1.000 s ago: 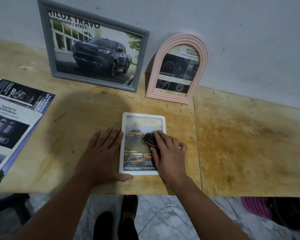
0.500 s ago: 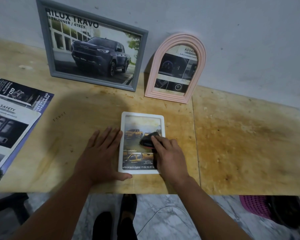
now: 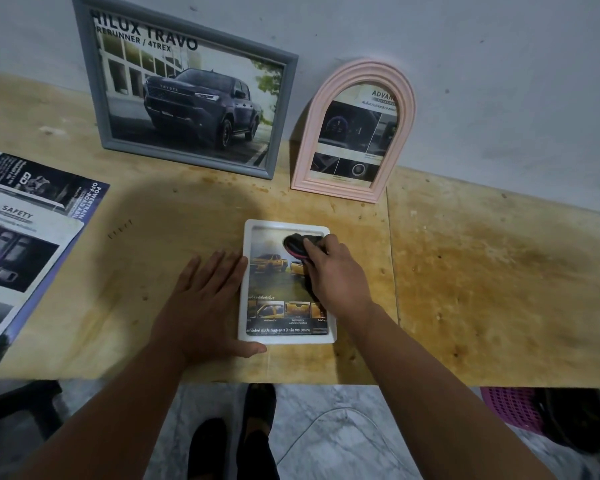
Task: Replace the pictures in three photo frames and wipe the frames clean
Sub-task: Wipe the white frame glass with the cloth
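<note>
While two refilled frames (image 3: 187, 91) lean behind it, right hand (image 3: 336, 275) grips a cloth (image 3: 297, 244) on the white frame (image 3: 245, 289); left hand (image 3: 205, 299) lies flat beside. Wiping seems nearly finished.

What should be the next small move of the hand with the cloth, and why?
Probably draw the cloth back down the glass: the right hand holds it near the top edge of the white frame, while the left hand steadies the frame's side.

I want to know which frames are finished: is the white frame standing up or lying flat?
Lying flat, face up on the table. The white frame has the left hand beside it.
</note>
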Tool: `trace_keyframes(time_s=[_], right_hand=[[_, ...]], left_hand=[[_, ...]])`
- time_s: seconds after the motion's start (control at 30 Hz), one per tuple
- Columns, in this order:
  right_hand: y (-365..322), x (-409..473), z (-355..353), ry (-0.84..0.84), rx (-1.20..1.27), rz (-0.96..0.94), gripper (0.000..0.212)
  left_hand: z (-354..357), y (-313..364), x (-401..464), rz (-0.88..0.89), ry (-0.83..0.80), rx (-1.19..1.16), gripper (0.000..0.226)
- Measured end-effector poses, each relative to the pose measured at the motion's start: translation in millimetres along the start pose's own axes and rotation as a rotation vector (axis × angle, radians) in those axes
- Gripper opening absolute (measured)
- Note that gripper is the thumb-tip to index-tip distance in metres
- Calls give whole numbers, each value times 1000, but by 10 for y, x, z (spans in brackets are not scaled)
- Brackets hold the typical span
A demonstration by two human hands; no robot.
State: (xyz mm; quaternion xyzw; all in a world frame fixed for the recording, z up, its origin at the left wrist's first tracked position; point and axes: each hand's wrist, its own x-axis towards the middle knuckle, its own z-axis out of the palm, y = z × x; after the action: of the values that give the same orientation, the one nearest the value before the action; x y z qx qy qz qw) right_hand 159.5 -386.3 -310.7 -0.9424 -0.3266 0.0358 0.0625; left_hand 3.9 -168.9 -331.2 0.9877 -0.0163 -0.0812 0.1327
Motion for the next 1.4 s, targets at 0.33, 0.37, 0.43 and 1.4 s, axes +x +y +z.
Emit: trace_keyframes(time_s=[0.33,0.37,0.43,1.4], right_hand=[[-241,-671,-31,-42,73,-22,43],[-270,-777,-34,-46,70,-37,43],[-299,-890,-34,-55,62,-31,45],[-239,-752,36,56,271,-9,40]], left_hand=[[2,12,-2,-4,9,-24,145],[1,12,-2,-8,8,-27,145],[1,12,-2,-13,9,-23,146],[0,12,-16,-19,20,2,146]])
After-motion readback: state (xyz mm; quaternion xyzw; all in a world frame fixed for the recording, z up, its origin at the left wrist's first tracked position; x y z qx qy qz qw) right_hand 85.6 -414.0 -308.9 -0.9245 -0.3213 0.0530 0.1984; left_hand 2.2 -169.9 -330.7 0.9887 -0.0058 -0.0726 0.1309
